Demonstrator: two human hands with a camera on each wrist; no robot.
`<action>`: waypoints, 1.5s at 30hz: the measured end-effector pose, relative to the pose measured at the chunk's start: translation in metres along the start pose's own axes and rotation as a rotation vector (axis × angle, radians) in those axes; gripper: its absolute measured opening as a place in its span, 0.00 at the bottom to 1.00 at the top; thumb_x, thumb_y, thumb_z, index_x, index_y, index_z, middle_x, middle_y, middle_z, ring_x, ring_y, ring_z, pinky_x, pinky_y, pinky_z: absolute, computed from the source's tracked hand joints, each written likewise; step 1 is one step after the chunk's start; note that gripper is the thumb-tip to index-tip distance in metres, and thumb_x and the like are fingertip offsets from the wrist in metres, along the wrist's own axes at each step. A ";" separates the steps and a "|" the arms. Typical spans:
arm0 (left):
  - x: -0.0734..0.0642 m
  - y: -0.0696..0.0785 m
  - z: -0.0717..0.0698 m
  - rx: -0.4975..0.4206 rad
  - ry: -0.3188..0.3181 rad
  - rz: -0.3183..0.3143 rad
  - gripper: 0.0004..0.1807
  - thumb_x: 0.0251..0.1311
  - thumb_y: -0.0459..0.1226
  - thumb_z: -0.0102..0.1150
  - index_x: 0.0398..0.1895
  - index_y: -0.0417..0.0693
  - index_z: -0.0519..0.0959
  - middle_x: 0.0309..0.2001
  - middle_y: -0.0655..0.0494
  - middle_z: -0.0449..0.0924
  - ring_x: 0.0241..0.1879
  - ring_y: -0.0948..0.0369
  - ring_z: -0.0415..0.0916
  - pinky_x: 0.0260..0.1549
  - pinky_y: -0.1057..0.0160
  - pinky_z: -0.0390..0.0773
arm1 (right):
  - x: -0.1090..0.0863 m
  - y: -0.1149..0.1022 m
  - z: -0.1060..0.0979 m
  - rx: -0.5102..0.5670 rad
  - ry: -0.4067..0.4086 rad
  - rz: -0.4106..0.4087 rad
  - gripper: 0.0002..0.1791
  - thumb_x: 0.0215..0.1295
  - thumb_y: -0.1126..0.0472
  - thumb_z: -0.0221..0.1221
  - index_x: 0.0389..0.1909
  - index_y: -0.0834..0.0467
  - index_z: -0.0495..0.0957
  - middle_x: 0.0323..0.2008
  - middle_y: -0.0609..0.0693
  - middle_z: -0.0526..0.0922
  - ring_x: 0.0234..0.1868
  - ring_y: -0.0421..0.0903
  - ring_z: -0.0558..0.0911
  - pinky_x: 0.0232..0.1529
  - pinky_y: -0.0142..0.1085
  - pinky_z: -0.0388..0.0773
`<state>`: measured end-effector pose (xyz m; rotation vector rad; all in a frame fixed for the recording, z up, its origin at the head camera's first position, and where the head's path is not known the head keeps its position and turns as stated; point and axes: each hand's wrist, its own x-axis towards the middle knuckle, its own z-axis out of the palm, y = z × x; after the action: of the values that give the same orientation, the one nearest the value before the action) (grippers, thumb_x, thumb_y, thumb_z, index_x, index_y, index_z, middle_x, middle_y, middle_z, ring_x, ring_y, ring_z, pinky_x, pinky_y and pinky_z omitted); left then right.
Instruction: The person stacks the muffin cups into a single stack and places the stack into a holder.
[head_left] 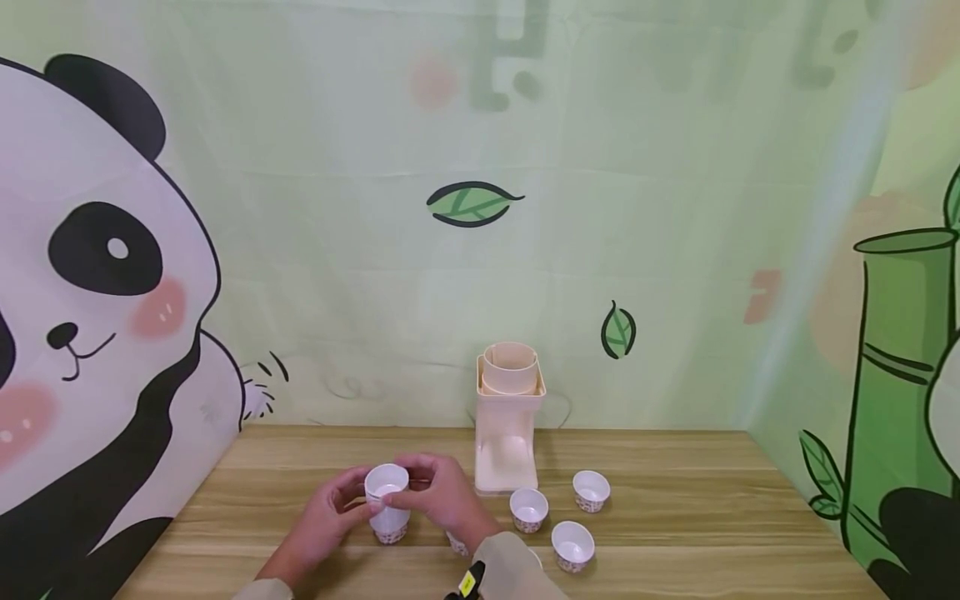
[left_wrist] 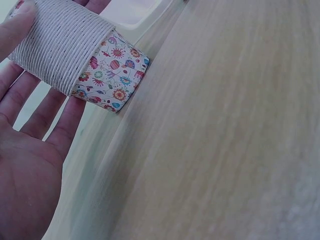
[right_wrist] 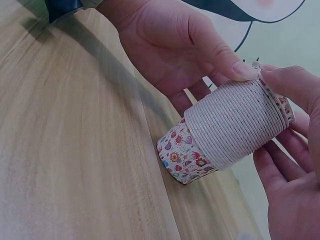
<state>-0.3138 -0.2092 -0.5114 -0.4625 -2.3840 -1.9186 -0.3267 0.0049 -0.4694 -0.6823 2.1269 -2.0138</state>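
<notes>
A tall stack of nested paper baking cups (head_left: pixel 390 521), white inside with a colourful floral print outside, stands upright between both hands. My left hand (head_left: pixel 327 517) grips its left side, thumb in front and fingers behind. From the right, my right hand (head_left: pixel 442 492) holds the upper part, its thumb across the front near the rim. The right wrist view shows both thumbs near the top of the stack (right_wrist: pixel 235 127), where the uppermost cup sits slightly raised. In the left wrist view, the printed bottom cup (left_wrist: pixel 112 75) shows beneath many stacked rims.
Behind stands a pale pink cup dispenser (head_left: pixel 507 442) with a round tube on top. Single cups stand on the wooden table (head_left: pixel 675 517) to the right: one near the dispenser (head_left: pixel 528 510), another further right (head_left: pixel 592 490), a third nearer (head_left: pixel 573 546). My right forearm partly hides others.
</notes>
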 end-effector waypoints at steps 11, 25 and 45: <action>0.001 -0.002 0.000 0.008 -0.008 0.017 0.28 0.64 0.34 0.67 0.66 0.36 0.73 0.59 0.41 0.82 0.53 0.70 0.79 0.56 0.71 0.77 | -0.002 -0.001 -0.002 -0.039 -0.012 -0.005 0.24 0.57 0.66 0.74 0.56 0.60 0.84 0.51 0.56 0.88 0.50 0.50 0.87 0.50 0.33 0.85; 0.001 -0.002 0.000 0.008 -0.008 0.012 0.28 0.64 0.35 0.67 0.67 0.36 0.73 0.62 0.38 0.79 0.54 0.71 0.79 0.56 0.71 0.76 | -0.003 0.001 -0.001 -0.031 0.017 0.002 0.23 0.59 0.62 0.73 0.56 0.61 0.83 0.50 0.56 0.89 0.51 0.49 0.87 0.51 0.34 0.85; 0.002 -0.004 -0.001 0.010 -0.012 0.025 0.28 0.64 0.34 0.67 0.66 0.34 0.73 0.59 0.44 0.82 0.53 0.72 0.79 0.55 0.72 0.77 | -0.001 -0.003 -0.002 -0.153 0.001 -0.008 0.22 0.58 0.62 0.74 0.54 0.62 0.85 0.48 0.55 0.90 0.47 0.45 0.88 0.47 0.31 0.84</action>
<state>-0.3164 -0.2105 -0.5146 -0.5015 -2.3822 -1.8982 -0.3258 0.0077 -0.4665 -0.7125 2.2996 -1.8698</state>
